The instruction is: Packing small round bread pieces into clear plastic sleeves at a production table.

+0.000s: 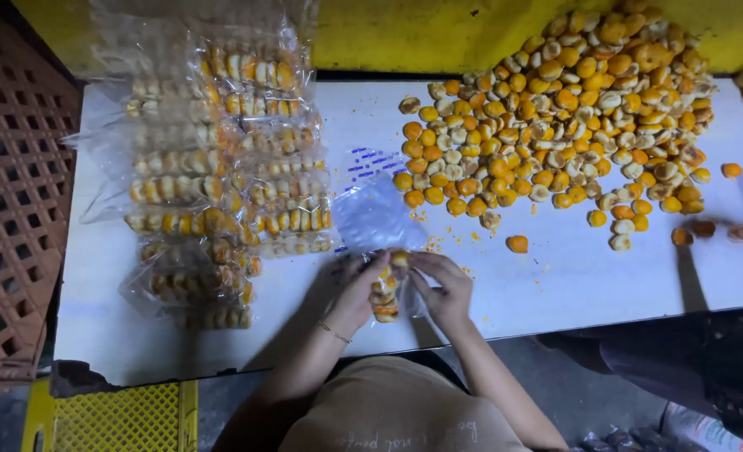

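Plastic bag (377,219) is thin, and left hand (357,289) and right hand (444,289) pinch the small cakes (385,297) at its mouth, so I think one may slip out.

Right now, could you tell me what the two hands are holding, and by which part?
Both hands, left and right, hold a short row of small round biscuits by its sides, at the mouth of a clear plastic bag.

Brown lattice crate (7,192) at left; yellow mesh crate (124,416) below; yellow wall (438,33) behind.
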